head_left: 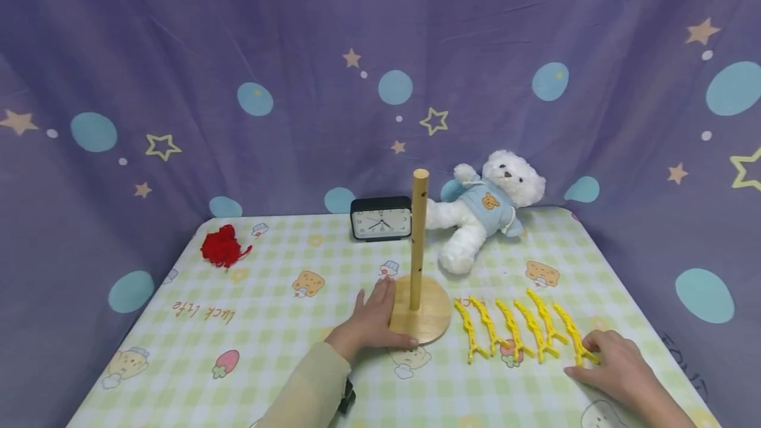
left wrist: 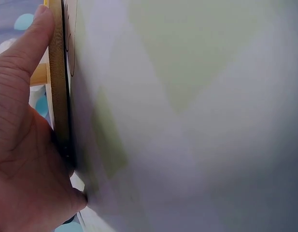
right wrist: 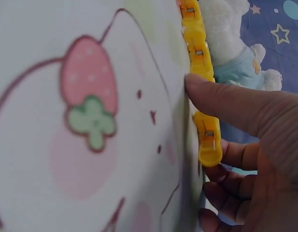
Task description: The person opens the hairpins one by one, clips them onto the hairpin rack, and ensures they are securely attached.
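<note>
A round wooden base (head_left: 436,309) with an upright wooden post (head_left: 419,243) stands mid-table. My left hand (head_left: 373,319) rests against its near left side, fingers extended along the edge and thumb (left wrist: 35,41) across the front rim (left wrist: 58,92). Several yellow clothespins (head_left: 512,329) with forked near ends lie in a row right of the base. Beside the rightmost clothespin (head_left: 574,334) is my right hand (head_left: 621,368). In the right wrist view, thumb and index finger stand apart around the end of a yellow clothespin (right wrist: 209,137) with a metal spring; whether the index finger touches it I cannot tell.
A black-framed clock (head_left: 381,220) stands behind the post. A white teddy bear (head_left: 490,200) in a blue top leans at the back right. Red yarn (head_left: 222,246) lies at the far left of the checked tablecloth (head_left: 267,342). A purple curtain (head_left: 309,32) hangs behind.
</note>
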Demonstrator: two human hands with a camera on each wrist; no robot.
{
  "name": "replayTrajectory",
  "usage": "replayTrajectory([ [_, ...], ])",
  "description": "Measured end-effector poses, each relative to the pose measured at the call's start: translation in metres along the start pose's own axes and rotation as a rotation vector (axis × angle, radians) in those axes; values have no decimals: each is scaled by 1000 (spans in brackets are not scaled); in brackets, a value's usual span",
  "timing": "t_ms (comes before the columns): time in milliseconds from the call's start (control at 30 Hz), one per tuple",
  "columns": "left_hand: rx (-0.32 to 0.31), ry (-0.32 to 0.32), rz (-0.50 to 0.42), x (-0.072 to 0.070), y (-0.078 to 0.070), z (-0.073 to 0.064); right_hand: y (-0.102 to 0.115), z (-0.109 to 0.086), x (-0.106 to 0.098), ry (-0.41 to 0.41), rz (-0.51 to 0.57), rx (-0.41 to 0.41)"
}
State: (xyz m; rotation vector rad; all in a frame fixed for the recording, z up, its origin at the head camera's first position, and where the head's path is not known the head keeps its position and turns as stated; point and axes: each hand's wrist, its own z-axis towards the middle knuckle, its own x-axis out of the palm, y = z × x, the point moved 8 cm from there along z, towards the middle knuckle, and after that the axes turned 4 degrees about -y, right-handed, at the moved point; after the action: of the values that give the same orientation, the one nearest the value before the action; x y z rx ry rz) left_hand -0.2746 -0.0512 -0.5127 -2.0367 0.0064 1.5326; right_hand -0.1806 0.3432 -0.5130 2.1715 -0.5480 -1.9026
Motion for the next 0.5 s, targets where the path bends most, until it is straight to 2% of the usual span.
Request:
replayTrajectory([
  [500,-17,26,-2,2,1,0,-8,-3,-5,-135,57,-42],
])
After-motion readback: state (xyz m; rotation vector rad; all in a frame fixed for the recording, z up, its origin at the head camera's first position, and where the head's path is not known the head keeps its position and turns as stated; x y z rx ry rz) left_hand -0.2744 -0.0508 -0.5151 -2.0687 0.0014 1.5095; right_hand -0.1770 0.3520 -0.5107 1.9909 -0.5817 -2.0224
